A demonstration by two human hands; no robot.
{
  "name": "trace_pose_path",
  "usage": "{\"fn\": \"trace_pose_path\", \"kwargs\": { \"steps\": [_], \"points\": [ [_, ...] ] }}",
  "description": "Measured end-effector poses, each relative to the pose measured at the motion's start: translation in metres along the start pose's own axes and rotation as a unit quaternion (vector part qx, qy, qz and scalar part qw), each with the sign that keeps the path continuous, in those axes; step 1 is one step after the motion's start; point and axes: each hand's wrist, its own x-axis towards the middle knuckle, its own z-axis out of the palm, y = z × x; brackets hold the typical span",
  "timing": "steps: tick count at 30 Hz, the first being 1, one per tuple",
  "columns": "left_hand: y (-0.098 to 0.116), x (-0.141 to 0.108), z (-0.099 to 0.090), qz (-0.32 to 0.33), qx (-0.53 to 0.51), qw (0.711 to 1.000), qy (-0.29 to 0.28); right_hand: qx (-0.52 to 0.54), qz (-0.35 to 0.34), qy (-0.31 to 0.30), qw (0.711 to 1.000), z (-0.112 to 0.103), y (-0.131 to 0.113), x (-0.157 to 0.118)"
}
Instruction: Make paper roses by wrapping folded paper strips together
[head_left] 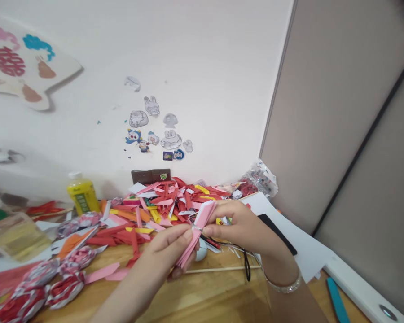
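Note:
A bundle of pink folded paper strips point(206, 211) is held up slantwise over the table, with a thin silvery tie point(197, 228) round its middle. My left hand point(175, 242) grips the lower half between thumb and fingers. From the other side, my right hand point(239, 224) is closed at the bundle's middle, its thumb tip by the tie; the fingertips are partly hidden behind the paper. Behind both hands lies a heap of red, pink, orange and yellow folded paper strips point(168, 202). A pale rounded object point(201, 251) shows just below the bundle.
On the left stand a yellow drink bottle point(83, 195) and a larger bottle of pale liquid point(18, 233). Red-and-white twisted bundles point(65, 287) lie at front left. A thin wooden stick point(222, 269), a black cord loop point(247, 264) and white sheets point(299, 242) lie nearby.

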Motion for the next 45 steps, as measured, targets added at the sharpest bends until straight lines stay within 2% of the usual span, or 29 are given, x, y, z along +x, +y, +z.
{"fn": "trace_pose_path", "kwargs": {
  "steps": [4, 15, 23, 28, 33, 39, 45],
  "points": [
    [0.001, -0.002, 0.001, -0.005, -0.022, 1.0, -0.018, 0.025, -0.003, -0.018, 1.0, -0.001, -0.002, 0.0],
    [-0.004, -0.002, 0.0, -0.024, -0.111, 0.991, -0.074, 0.024, -0.015, 0.003, 1.0, 0.001, 0.002, 0.001],
    [-0.007, -0.001, -0.001, -0.047, -0.217, 0.965, -0.139, 0.128, 0.047, 0.005, 0.991, 0.008, 0.013, 0.003],
    [-0.005, -0.005, -0.001, -0.065, -0.256, 0.952, -0.154, 0.17, 0.036, 0.025, 0.984, 0.014, 0.014, 0.004],
    [-0.003, -0.005, 0.002, -0.077, -0.301, 0.934, -0.177, 0.249, 0.039, 0.017, 0.967, 0.02, 0.016, 0.005],
    [-0.004, -0.004, 0.006, -0.072, -0.332, 0.924, -0.177, 0.283, 0.058, 0.018, 0.957, 0.023, 0.015, 0.006],
    [-0.007, -0.002, 0.007, -0.06, -0.324, 0.935, -0.135, 0.284, 0.054, 0.044, 0.956, 0.026, 0.016, 0.01]
  ]
}}
